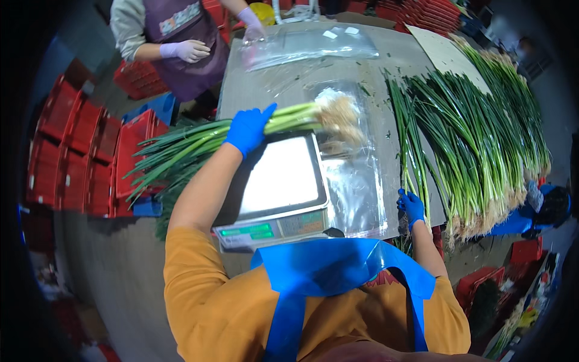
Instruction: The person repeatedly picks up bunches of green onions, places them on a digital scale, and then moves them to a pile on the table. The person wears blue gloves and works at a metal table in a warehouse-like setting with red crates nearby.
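My left hand (248, 130), in a blue glove, grips a bunch of green onions (289, 116) above the back of a digital scale (280, 174). The bunch's roots point right, over clear plastic film (355, 194), and its green tops hang past the table's left side. My right hand (411, 207), also blue-gloved, is closed around the lower stalks of a few green onions (407, 149) at the table's near right edge. Just right of it lies a large pile of green onions (475, 149) with the roots towards me. The scale's display is lit green.
Across the table (289, 81), a co-worker in a purple apron (190, 54) has a gloved hand at a stack of clear plastic bags (316, 45). Red crates (74, 158) stand at the left, more at the far right. A pale board (445, 54) lies beside the onion pile.
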{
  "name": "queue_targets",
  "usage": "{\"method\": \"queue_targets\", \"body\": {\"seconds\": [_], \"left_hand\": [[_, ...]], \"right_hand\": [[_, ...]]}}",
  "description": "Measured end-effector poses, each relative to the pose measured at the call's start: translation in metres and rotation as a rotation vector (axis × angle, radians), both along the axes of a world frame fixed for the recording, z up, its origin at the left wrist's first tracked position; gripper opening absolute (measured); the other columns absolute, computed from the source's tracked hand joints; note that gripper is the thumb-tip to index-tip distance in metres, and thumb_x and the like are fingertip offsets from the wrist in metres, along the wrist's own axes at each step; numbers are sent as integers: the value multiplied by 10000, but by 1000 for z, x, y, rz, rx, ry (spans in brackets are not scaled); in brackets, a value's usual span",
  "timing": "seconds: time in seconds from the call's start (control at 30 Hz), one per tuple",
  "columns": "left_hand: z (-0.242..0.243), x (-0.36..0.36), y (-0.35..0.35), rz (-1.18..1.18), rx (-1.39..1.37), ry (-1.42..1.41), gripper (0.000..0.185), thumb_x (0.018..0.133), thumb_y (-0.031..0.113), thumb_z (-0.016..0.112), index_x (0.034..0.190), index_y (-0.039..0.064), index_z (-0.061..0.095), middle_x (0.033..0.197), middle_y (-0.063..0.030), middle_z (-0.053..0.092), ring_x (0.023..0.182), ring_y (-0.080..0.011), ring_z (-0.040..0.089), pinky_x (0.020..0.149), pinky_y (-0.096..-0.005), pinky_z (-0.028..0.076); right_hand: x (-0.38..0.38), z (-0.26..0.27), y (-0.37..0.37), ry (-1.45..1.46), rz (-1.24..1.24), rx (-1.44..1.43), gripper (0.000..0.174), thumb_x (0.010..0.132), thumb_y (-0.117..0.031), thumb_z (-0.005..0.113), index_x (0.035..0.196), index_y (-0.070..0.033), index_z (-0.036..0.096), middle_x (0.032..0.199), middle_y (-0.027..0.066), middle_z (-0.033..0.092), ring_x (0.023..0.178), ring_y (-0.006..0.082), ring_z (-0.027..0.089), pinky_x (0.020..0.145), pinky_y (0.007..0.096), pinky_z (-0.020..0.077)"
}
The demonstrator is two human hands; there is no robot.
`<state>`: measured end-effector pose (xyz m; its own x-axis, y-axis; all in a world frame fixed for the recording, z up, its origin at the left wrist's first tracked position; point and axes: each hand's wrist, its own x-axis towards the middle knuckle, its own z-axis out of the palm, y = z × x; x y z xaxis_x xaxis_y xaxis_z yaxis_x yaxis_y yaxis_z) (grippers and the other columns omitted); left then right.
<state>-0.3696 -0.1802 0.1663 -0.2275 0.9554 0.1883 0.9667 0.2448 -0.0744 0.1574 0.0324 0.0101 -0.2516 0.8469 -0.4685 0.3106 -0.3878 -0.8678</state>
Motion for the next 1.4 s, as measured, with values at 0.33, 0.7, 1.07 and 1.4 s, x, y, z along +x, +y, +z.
{"method": "queue_targets", "body": {"seconds": [0.33, 0.7, 1.07, 1.4], "left_hand": [[-9, -27, 121, 13, -83, -57, 1279, 625, 405, 866, 1555, 201, 12, 1305, -213, 512, 1225, -369, 472, 998, -540, 354], [72, 203, 109, -650, 79, -599, 746, 798, 318, 736, 1432, 84, 418, 1271, -204, 558, 1111, -388, 566, 962, -425, 452], [-112, 397, 149, 599, -286, -2503, 300, 882, 248, 664, 1095, 42, 616, 680, -37, 485, 610, -194, 529, 648, -366, 524], [-139, 455, 175, 467, -301, -2477, 363, 919, 253, 637, 1213, 46, 586, 999, -110, 648, 927, -291, 637, 873, -462, 525]], "right_hand": [[7, 19, -2, -762, 7, 848, 194, 796, -281, 735, 866, -100, 738, 1096, 191, 653, 1043, 353, 605, 874, 436, 486], [37, 15, 13, -741, 39, 503, 492, 804, -216, 679, 1274, -160, 544, 1204, 226, 600, 1012, 443, 608, 837, 477, 514], [80, 70, 70, -614, 333, 617, 446, 895, -302, 619, 1301, -124, 567, 1134, 185, 636, 1062, 309, 625, 866, 417, 513], [106, 112, 74, -531, 757, 682, 581, 884, -501, 591, 1326, -125, 551, 1163, 194, 608, 1075, 362, 592, 924, 452, 467]]}}
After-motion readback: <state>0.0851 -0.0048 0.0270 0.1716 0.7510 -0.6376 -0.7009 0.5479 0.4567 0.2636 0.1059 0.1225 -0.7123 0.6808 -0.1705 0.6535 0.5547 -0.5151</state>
